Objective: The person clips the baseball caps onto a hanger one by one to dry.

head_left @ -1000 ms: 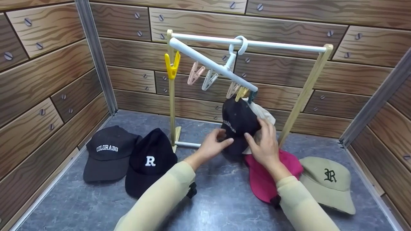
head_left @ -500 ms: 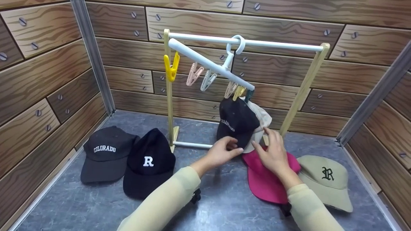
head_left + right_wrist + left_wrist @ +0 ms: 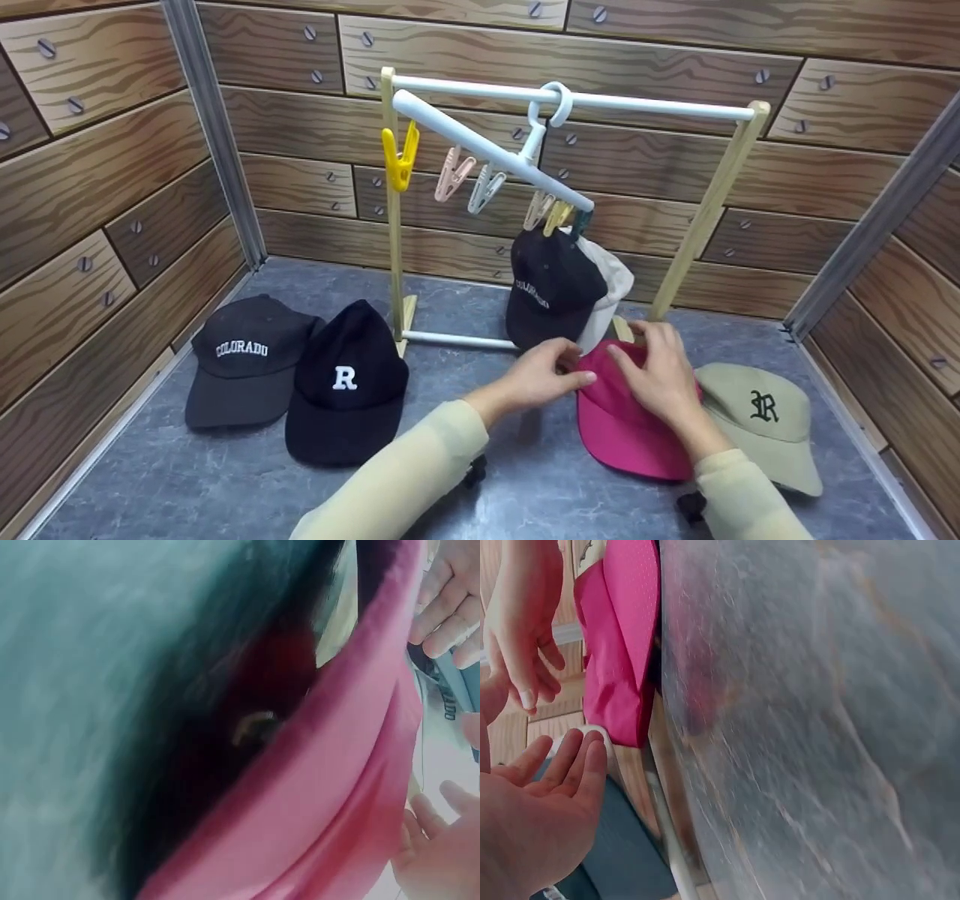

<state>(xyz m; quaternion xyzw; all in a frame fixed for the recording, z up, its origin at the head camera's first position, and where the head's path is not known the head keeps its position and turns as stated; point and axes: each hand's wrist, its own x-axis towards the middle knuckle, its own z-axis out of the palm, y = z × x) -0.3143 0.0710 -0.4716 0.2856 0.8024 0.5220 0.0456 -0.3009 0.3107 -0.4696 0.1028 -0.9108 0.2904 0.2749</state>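
Note:
In the head view a pink cap (image 3: 634, 420) lies on the grey floor with its brim toward me. My left hand (image 3: 536, 379) is beside the cap's left edge, fingers slightly bent and holding nothing. Over the cap's crown is my right hand (image 3: 664, 375), its thumb and fingers apart; whether it touches the fabric is unclear. In the left wrist view the left palm (image 3: 544, 825) shows with extended fingers near the pink cap (image 3: 622, 652). Behind both hands, a black COLORADO cap (image 3: 555, 289) and a white cap (image 3: 611, 300) hang from clothespins.
A clip hanger (image 3: 487, 150) tilts down to the right on the white rack bar (image 3: 660, 107). A yellow clothespin (image 3: 401, 157) is at its left end. A dark grey cap (image 3: 247, 367) and a navy R cap (image 3: 349, 390) lie left; a beige cap (image 3: 765, 420) lies right.
Both hands have moved down and toward me from the hanging black cap to the pink cap. The hanging caps are now apart from the hands.

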